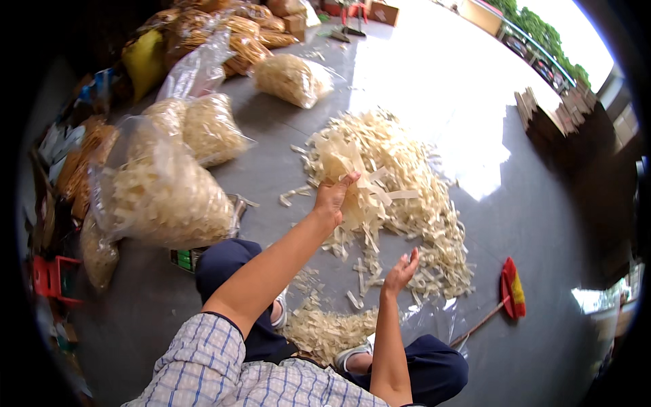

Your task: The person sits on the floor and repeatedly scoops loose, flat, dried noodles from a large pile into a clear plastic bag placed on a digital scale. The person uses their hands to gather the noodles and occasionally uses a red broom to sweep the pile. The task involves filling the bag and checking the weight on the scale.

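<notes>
My left hand (333, 198) is shut on a loose bunch of pale, translucent flat strips (343, 157), held over a large pile of similar strips (412, 173) on the floor. Some strips hang out beyond my fingers. My right hand (402, 272) is raised near the front of the pile, fingers up and apart, with nothing visible in it. Between my feet lies a smaller heap of short pale pieces (330, 328). A big clear plastic bag (168, 198), filled with the same kind of strips, leans beside my left knee.
More filled clear bags (211, 127) (292, 79) stand on the grey floor (274, 135). Bundled brown material (244, 38) is stacked at the back left. A red stool (56, 280) is at far left. To the right lie a red-and-yellow broom (512, 290) and a clear plastic sheet (432, 318).
</notes>
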`<state>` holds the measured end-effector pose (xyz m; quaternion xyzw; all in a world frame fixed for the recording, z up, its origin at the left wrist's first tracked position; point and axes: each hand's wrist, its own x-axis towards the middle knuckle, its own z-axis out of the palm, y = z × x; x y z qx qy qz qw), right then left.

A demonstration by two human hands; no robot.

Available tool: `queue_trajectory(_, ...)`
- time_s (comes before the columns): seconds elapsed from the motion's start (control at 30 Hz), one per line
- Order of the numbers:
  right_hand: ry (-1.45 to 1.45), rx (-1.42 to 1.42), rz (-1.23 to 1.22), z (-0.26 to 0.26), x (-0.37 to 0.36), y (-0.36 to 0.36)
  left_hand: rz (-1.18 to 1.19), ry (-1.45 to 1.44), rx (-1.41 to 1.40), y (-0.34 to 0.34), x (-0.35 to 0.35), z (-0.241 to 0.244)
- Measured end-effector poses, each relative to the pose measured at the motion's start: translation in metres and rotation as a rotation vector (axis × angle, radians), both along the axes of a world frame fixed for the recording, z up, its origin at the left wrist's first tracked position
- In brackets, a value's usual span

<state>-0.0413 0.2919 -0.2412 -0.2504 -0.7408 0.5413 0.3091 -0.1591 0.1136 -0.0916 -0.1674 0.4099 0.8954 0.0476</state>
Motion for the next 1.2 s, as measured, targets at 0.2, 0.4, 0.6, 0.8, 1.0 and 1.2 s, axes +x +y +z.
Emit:
queue_trajectory(0.2, -0.031, -0.144, 0.134, -0.001, 0.02, -0.012, 0.056, 0.209, -0.082, -0.086, 0.018, 0.114)
queue_trajectory(0.4, 0.301, 0.018, 0.438, 0.193, 0.007, -0.079, -0.052, 0.198, -0.241, -0.137, 0.08, 0.14)
queue_trajectory(0.6, 0.118, 0.095, 0.824, 0.234, -0.012, -0.091, -0.283, 0.212, -0.286, -0.109, 0.109, 0.116)
queue_trajectory(0.8, 0.148, -0.173, 0.624, 0.234, 0.015, -0.08, -0.184, 0.238, -0.268, -0.13, 0.106, 0.097)
queue_trajectory(1.0, 0.167, -0.103, 0.531, 0.194, 0.024, -0.046, 0.095, 0.372, -0.317, -0.212, 0.119, 0.18)
queue_trajectory(1.2, 0.035, -0.207, 0.636, 0.118, 0.043, -0.03, 0.634, 0.591, -0.853, -0.34, 0.127, 0.251)
